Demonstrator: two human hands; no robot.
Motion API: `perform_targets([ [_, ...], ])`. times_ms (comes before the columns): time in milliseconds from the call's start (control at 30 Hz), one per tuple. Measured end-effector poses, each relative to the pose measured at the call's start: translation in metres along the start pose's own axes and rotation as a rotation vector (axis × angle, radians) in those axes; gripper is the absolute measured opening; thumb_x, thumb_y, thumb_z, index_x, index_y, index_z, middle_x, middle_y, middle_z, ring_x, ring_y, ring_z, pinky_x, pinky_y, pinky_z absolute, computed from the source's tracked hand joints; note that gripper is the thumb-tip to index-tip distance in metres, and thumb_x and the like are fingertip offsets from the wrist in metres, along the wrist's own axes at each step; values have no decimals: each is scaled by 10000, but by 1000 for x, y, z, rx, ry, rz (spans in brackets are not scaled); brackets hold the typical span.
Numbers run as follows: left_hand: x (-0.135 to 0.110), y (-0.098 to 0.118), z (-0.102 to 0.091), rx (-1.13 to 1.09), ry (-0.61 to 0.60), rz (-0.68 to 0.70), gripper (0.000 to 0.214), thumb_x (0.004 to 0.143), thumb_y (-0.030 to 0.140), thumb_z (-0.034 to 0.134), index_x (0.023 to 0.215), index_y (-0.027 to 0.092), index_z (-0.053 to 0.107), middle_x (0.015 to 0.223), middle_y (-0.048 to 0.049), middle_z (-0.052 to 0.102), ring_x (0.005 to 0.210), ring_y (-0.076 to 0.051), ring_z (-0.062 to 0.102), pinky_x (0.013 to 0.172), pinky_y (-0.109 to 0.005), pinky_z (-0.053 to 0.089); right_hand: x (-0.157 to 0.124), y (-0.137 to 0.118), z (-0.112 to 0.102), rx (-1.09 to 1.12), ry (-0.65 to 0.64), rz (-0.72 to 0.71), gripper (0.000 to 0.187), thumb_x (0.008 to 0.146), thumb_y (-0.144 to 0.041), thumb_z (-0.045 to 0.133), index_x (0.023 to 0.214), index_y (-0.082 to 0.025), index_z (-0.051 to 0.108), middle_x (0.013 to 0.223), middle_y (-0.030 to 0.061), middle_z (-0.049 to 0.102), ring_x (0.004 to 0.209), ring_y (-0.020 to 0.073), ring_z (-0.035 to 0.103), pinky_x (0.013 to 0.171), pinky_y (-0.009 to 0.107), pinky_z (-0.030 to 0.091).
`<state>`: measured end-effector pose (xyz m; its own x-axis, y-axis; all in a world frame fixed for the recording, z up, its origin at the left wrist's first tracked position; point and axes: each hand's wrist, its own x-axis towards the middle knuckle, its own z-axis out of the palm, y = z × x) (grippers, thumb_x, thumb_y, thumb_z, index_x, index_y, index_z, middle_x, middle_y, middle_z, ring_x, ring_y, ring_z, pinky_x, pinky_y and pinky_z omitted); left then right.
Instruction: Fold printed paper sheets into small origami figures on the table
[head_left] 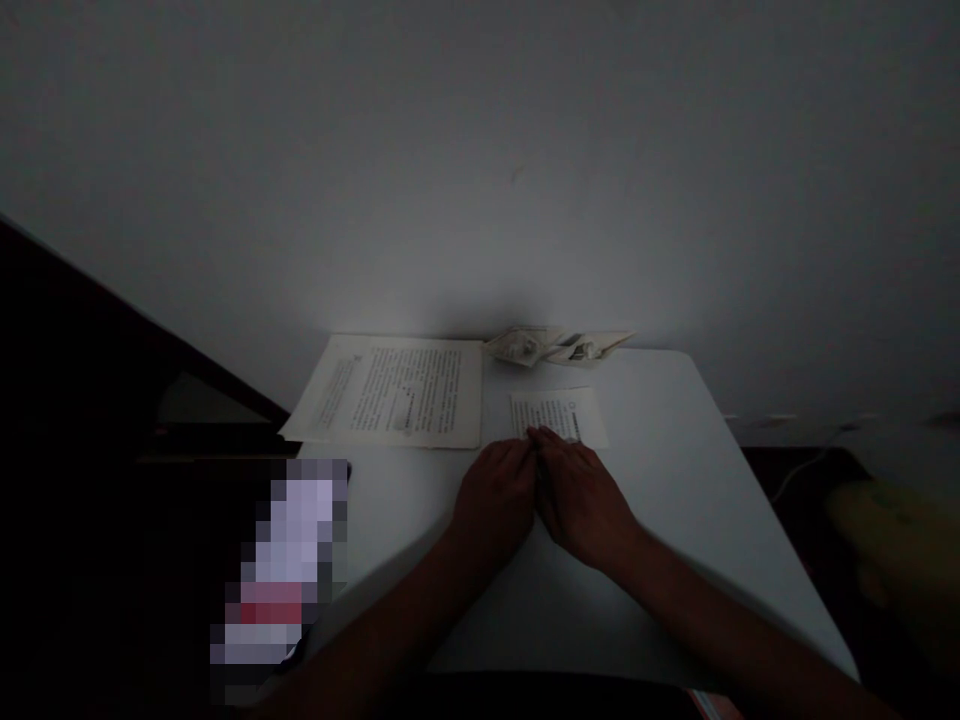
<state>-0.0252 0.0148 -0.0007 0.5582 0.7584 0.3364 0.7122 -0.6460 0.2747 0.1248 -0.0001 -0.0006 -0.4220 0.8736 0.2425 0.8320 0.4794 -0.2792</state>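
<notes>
A small printed sheet of paper (592,415) lies near the middle of the white table, its near part covered by my hands. My left hand (495,495) is closed at the sheet's near left corner, with the fingers bent and pressed together. Against it, my right hand (589,495) is closed too, its fingertips on the paper's near edge. The two hands meet at the fingers and thumbs; what lies beneath them is hidden. Behind the sheet, against the wall, stand two folded paper shapes (517,347), made from printed paper.
Larger printed sheets (405,395) lie at the table's back left, slightly over its edge. A blurred-out phone-like device (292,550) is at the left edge. The white table (675,430) meets a wall (480,180). A pale cable (806,465) hangs at the right in dim light.
</notes>
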Motion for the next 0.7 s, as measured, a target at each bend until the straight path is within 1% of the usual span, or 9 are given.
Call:
perform_targets([
  [133, -1, 4, 0, 55, -8, -24, 304, 853, 110, 459, 1139, 109, 562, 1124, -115, 614, 1019, -228, 541, 941, -384, 435, 0, 3, -3, -39, -8, 31, 457, 879, -249, 427, 1314, -110, 442, 1404, 133, 467, 1327, 249, 374, 1050, 437, 337],
  [267, 0, 8, -2, 71, -22, -51, 327, 859, 142, 459, 1176, 128, 539, 1122, -109, 609, 1028, -237, 536, 953, -414, 408, 2, 11, -7, -66, -17, 42, 504, 873, -270, 430, 1347, -101, 415, 1415, 130, 454, 1322, 254, 374, 1044, 438, 333],
  [433, 1, 11, -4, 85, -53, -75, 307, 880, 176, 450, 1171, 157, 543, 1115, -105, 603, 1032, -252, 529, 965, -436, 376, 8, 21, -11, -139, -46, 56, 490, 906, -297, 388, 1363, -123, 423, 1448, 119, 413, 1336, 279, 349, 1044, 465, 313],
  [600, 0, 13, -7, 79, -53, -93, 277, 894, 174, 428, 1135, 171, 563, 1146, -95, 592, 1059, -249, 515, 994, -449, 346, 11, 28, -11, -201, -71, 73, 532, 929, -337, 344, 1398, -88, 371, 1473, 131, 367, 1359, 277, 308, 1086, 461, 265],
  [700, 1, 13, -7, 75, -56, -82, 282, 891, 173, 435, 1141, 164, 565, 1140, -98, 591, 1049, -246, 511, 978, -433, 363, 11, 31, -10, -225, -82, 75, 547, 941, -358, 323, 1411, -79, 345, 1490, 136, 332, 1374, 267, 283, 1109, 453, 237],
])
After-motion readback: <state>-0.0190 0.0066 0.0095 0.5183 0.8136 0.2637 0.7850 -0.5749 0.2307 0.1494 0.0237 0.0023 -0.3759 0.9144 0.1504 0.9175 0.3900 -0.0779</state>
